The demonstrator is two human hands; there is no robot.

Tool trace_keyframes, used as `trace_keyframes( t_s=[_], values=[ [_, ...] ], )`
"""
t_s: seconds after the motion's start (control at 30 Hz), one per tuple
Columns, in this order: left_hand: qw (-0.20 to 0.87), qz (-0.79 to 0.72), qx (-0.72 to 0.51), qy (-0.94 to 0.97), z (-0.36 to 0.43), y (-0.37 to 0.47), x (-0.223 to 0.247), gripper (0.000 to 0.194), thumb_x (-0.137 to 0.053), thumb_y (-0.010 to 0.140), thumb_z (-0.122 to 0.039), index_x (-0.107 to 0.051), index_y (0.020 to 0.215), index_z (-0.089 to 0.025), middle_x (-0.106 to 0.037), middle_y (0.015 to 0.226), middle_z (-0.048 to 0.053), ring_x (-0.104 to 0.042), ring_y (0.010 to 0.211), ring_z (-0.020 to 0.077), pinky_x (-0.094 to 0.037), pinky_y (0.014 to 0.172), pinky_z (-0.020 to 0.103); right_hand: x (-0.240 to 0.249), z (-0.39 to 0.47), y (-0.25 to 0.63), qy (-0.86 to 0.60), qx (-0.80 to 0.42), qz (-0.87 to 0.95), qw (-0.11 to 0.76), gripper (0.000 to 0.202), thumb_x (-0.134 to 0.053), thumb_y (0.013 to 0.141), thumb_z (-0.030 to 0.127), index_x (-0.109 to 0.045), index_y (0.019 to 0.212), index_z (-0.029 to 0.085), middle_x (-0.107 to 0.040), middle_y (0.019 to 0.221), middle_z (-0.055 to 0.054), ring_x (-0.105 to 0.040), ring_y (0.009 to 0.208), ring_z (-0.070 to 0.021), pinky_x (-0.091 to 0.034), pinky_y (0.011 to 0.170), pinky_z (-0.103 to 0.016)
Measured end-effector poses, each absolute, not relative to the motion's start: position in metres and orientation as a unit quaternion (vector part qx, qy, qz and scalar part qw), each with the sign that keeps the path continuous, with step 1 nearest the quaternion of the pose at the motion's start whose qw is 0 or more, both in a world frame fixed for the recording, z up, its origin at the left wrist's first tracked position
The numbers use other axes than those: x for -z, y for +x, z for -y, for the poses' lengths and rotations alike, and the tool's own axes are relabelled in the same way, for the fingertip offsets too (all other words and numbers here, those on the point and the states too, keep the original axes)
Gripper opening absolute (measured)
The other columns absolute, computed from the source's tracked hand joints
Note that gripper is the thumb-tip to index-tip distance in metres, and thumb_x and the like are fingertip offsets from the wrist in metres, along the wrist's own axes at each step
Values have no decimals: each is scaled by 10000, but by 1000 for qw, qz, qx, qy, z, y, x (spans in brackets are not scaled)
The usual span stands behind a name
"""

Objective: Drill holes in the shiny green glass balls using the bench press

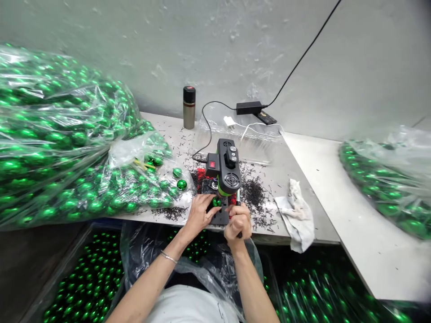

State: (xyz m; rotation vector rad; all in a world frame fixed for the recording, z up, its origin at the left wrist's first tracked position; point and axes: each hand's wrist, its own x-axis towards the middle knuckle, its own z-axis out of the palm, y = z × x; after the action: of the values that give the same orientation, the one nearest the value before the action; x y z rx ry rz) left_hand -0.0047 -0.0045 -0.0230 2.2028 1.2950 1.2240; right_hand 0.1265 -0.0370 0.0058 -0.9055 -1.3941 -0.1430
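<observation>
One black-and-green machine [229, 163], one black-capped metallic cylindrical flask [189, 110], one black rectangular power adapter [249, 107], one white plastic plug [230, 122], one crumpled white cloth [298, 217]; at least two clear plastic bags [126, 152]; shiny green balls [182, 184], too many to count.

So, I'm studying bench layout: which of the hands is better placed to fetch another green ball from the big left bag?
Probably the left hand: it's nearer the bag, though occupied with a green ball, while the right hand grips a black handle.

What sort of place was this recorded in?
Probably a workshop or factory workstation: what looks like a bench drill press stands on a table strewn with dark scraps, beside a large clear bag of shiny green balls.
</observation>
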Motion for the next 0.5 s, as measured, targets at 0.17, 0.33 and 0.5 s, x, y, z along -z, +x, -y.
trace_keyframes(
  t_s=[0.17,0.33,0.5],
  values=[
    [156,-445,-434,767,2,-5,26,316,-634,953,-361,-658,1201,-167,-720,1109,136,-649,1009,275,-534,872,437,-11,36,133,-379,93,689,611,317,-324,1025,235,-440,730,228,-539,734,14,-584,681,-123,-527,768,-345],
    [185,-457,-428,758,-2,-4,23,287,-667,928,-341,-679,1173,-192,-728,1118,124,-655,1024,276,-528,902,443,-48,39,130,-377,62,654,653,334,-374,996,176,-433,671,219,-518,667,22,-530,626,-119,-460,663,-300],
    [201,-433,-447,757,23,-16,18,323,-599,966,-353,-638,1242,-190,-709,1144,133,-641,1086,276,-517,958,468,-99,46,126,-469,-39,597,649,322,-434,1006,239,-516,696,205,-503,632,30,-481,560,-103,-376,560,-265]
  ],
)
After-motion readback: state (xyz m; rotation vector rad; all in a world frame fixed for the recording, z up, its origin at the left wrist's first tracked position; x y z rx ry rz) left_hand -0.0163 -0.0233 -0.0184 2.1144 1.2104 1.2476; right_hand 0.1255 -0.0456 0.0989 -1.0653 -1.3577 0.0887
